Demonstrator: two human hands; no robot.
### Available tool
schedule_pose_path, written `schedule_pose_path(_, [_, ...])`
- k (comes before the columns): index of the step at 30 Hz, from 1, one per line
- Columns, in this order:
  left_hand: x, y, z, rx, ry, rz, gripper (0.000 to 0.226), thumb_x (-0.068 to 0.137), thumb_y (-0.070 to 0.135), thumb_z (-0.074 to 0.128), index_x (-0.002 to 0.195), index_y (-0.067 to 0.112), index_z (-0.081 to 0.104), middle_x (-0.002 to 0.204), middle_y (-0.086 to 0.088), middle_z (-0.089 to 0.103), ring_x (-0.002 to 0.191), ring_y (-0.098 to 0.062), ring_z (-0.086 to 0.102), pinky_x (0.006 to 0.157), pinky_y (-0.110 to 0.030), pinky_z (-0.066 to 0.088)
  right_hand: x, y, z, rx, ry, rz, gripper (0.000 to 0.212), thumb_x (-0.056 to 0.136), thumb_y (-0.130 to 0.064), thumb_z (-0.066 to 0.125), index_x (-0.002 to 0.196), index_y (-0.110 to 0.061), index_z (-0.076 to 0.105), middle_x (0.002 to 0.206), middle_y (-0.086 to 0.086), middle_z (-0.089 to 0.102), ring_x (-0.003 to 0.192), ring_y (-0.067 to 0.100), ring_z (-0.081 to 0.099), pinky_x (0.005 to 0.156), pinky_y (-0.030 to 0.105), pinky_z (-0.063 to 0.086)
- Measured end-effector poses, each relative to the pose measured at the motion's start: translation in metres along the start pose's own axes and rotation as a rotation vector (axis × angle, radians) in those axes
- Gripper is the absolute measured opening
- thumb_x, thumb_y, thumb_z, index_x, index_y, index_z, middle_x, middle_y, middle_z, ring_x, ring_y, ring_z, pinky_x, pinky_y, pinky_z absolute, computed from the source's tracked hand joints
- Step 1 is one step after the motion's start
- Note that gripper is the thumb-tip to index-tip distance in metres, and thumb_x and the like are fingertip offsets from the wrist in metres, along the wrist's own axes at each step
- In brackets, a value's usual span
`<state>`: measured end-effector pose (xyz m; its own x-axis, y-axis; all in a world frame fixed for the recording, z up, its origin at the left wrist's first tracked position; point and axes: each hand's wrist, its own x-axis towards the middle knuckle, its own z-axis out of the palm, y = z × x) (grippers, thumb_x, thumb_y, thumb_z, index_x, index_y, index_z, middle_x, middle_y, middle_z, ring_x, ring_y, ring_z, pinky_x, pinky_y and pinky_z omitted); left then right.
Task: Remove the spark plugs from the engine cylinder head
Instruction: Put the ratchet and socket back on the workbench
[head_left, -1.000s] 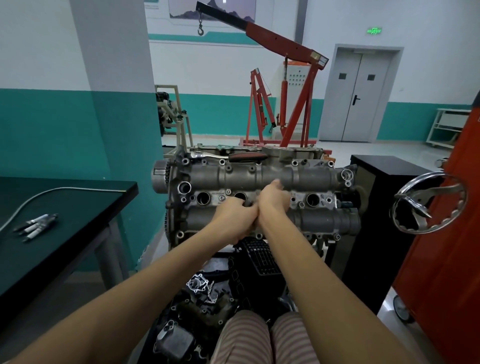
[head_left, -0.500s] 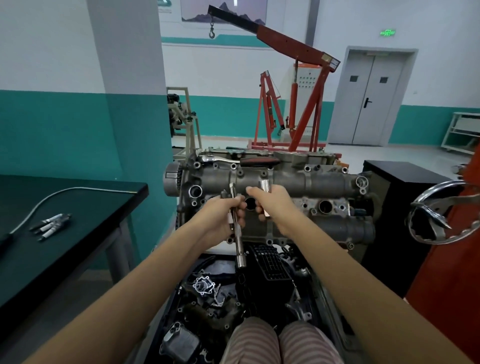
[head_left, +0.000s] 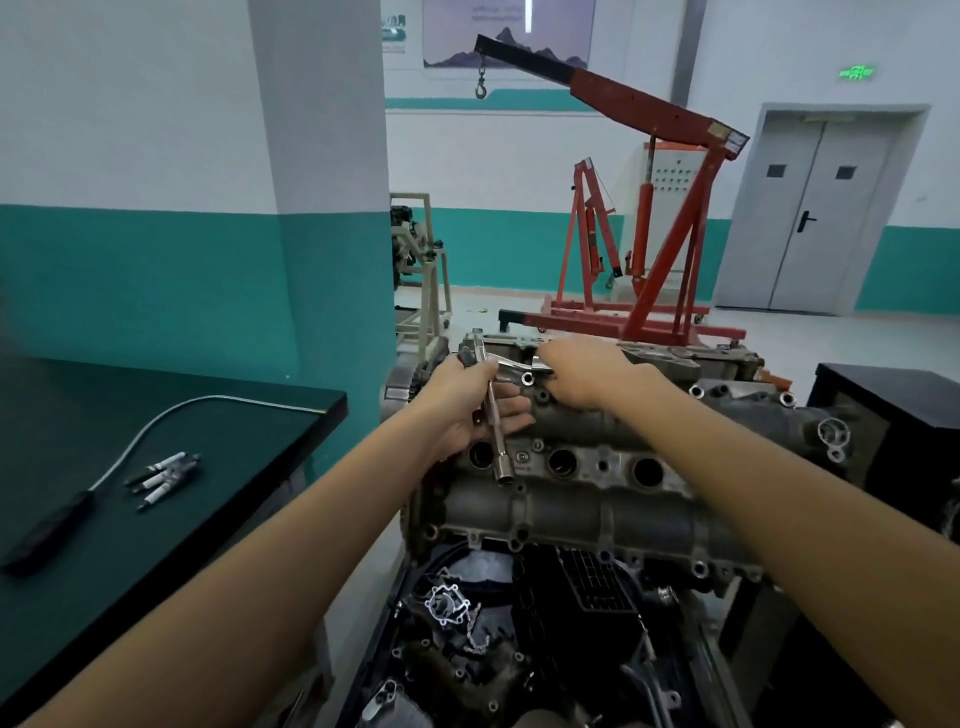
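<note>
While gripped in the left hand (head_left: 470, 400), spark plug socket wrench (head_left: 496, 426) held upright over the cylinder head (head_left: 587, 512), shaft crossing the palm, socket end just above the leftmost plug well (head_left: 480, 453). Left fingers curled round the shaft near its top. Right hand (head_left: 582, 376) at 3 o'clock from the left, fingers bent down onto the T-bar end (head_left: 540, 366); full closure there not determinable. Plug wells in a row across the head, three dark bores showing, contents not discernible. Removed spark plugs (head_left: 163, 475) lying on the dark table (head_left: 249, 415) at 9 o'clock from the head, well apart, beside a flexible pick-up tool (head_left: 130, 447).

Against half a second ago: hands and wrench raised toward 12 o'clock, now at the head's far edge; right hand off the short socket piece and onto the bar.

Wrench bright chrome, slim, tubular socket tip. Head grey cast metal, oily.
</note>
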<state>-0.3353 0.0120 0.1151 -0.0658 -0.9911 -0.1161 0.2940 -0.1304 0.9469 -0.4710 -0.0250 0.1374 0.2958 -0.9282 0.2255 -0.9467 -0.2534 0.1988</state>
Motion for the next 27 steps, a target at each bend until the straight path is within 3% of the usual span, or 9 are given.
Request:
schedule_pose_path(3, [0.007,-0.001,-0.01,0.079,0.008,0.017,0.01,0.099,0.02,0.047,0.096,0.01,0.044,0.065,-0.007,0.05,0.034,-0.009,0.049,0.039,-0.023,0.048,-0.003,0.001,-0.002,0.003,0.025,0.009,0.02,0.09,-0.012,0.048,0.109,-0.009,0.05,0.114,0.012,0.056,0.103,0.029,0.054,0.074,0.035,0.044])
schedule_pose_path(6, [0.008,0.0,-0.023,0.103,-0.065,0.014,0.009,0.098,0.019,0.047,0.097,0.01,0.046,0.063,-0.003,0.046,0.036,-0.007,0.038,0.034,-0.016,0.034,-0.011,0.001,-0.005,0.013,0.163,0.005,0.02,0.089,-0.009,0.048,0.108,-0.009,0.051,0.108,0.013,0.059,0.096,0.03,0.057,0.07,0.035,0.045])
schedule_pose_path(9, [0.002,0.011,-0.038,0.05,-0.147,-0.003,0.014,0.099,0.016,0.043,0.087,0.009,0.047,0.058,-0.001,0.045,0.036,-0.007,0.037,0.033,-0.016,0.028,-0.017,-0.012,-0.014,0.239,0.31,0.017,0.022,0.09,-0.012,0.049,0.112,-0.007,0.054,0.1,0.012,0.061,0.09,0.028,0.058,0.077,0.041,0.05])
schedule_pose_path(11, [-0.004,0.023,-0.047,-0.006,-0.195,-0.015,0.018,0.099,0.013,0.04,0.082,0.01,0.045,0.057,0.0,0.045,0.036,-0.006,0.036,0.033,-0.016,0.027,-0.016,-0.031,-0.029,0.424,0.348,0.003,0.014,0.091,-0.012,0.049,0.101,-0.004,0.053,0.085,0.008,0.058,0.076,0.022,0.056,0.064,0.032,0.05])
schedule_pose_path(13, [-0.013,0.037,-0.059,-0.03,-0.194,0.021,0.017,0.099,0.011,0.039,0.083,0.011,0.044,0.055,0.001,0.045,0.036,-0.007,0.036,0.033,-0.015,0.027,-0.015,-0.059,-0.045,0.664,0.306,-0.019,0.006,0.091,-0.011,0.049,0.094,-0.006,0.051,0.084,0.01,0.059,0.072,0.022,0.058,0.058,0.027,0.049])
schedule_pose_path(16, [-0.022,0.056,-0.087,-0.034,-0.076,0.079,0.019,0.099,0.012,0.037,0.081,0.011,0.043,0.05,0.0,0.045,0.033,-0.007,0.037,0.035,-0.012,0.026,-0.013,-0.105,-0.06,1.144,0.174,-0.016,0.005,0.089,-0.005,0.048,0.088,-0.008,0.05,0.082,0.016,0.063,0.07,0.026,0.064,0.063,0.036,0.054])
schedule_pose_path(19, [-0.018,0.068,-0.137,0.028,0.087,0.057,0.017,0.099,0.007,0.036,0.082,0.008,0.041,0.061,-0.005,0.044,0.033,-0.008,0.041,0.035,-0.012,0.031,-0.001,-0.155,-0.06,1.455,-0.031,0.006,0.015,0.089,0.002,0.043,0.078,-0.008,0.043,0.07,0.013,0.054,0.057,0.02,0.053,0.052,0.03,0.044])
schedule_pose_path(24, [-0.006,0.058,-0.24,0.25,0.338,-0.06,0.021,0.096,-0.006,0.034,0.081,0.007,0.041,0.067,-0.01,0.046,0.042,-0.011,0.046,0.037,-0.017,0.035,0.031,-0.24,-0.026,1.588,-0.271,0.084,0.009,0.086,0.007,0.041,0.086,-0.002,0.041,0.068,0.015,0.048,0.056,0.02,0.048,0.051,0.029,0.039])
schedule_pose_path(27, [-0.001,0.057,-0.303,0.345,0.458,-0.115,0.019,0.097,-0.006,0.036,0.085,0.007,0.042,0.076,-0.009,0.055,0.053,-0.009,0.053,0.047,-0.023,0.038,0.047,-0.282,0.011,1.538,-0.339,0.107,0.015,0.084,0.006,0.041,0.074,-0.004,0.038,0.065,0.014,0.048,0.056,0.022,0.047,0.054,0.032,0.04])
